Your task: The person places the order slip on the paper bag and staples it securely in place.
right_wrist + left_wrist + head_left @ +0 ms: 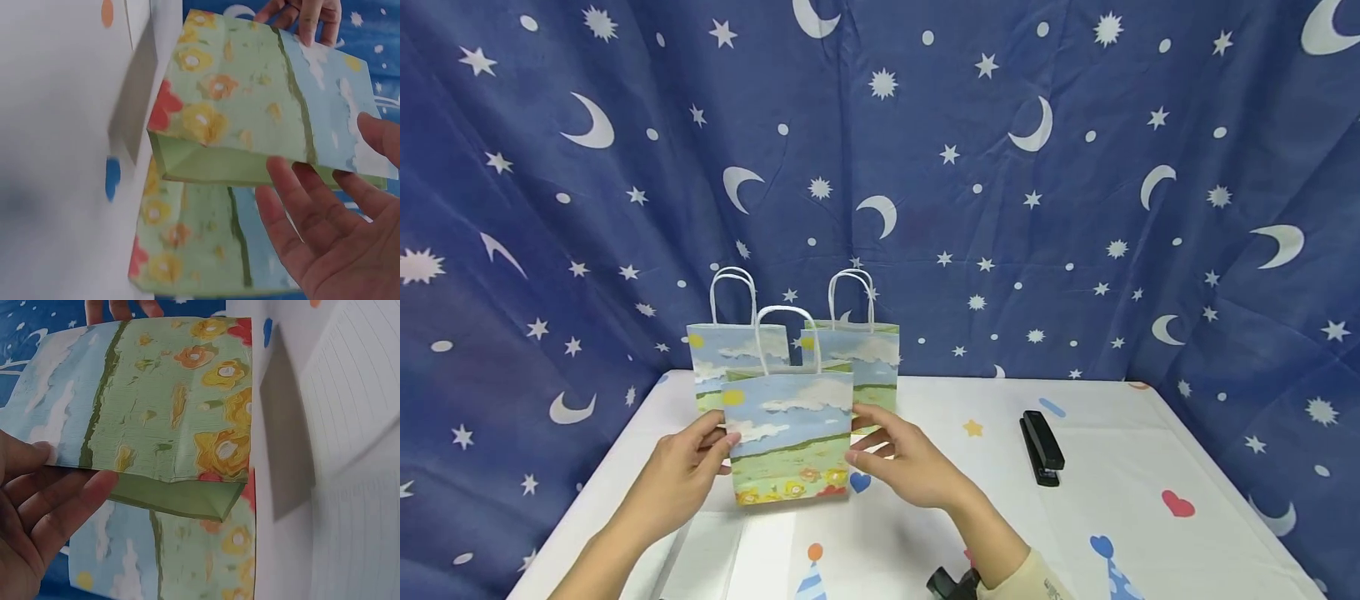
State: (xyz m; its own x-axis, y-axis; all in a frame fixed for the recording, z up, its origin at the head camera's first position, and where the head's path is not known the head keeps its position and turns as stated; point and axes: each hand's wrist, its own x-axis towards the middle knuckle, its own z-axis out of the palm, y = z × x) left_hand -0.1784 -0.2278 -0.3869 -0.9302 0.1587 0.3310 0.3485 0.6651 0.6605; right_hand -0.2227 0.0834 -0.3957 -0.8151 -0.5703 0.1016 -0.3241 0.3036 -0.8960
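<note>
Between both hands is a paper gift bag (790, 437) painted with sky, clouds, a meadow and flowers, its white handle upright. My left hand (688, 471) grips its left side edge, thumb on the front face and fingers along the side. At the opposite edge my right hand (910, 458) holds it, thumb near the front and fingers on the green side panel. A shadow lies under the bag's bottom edge. Close behind stand two matching paper bags, one at the left (703, 354) and one at the right (880, 358), both partly hidden by the front bag.
A black stapler (1042, 448) lies on the right part of the white patterned tablecloth (1120, 467). Ruled white paper (353, 450) lies at the near left. Behind the table hangs a blue curtain (940, 225) with moons and stars. A dark object (953, 583) sits by the right sleeve.
</note>
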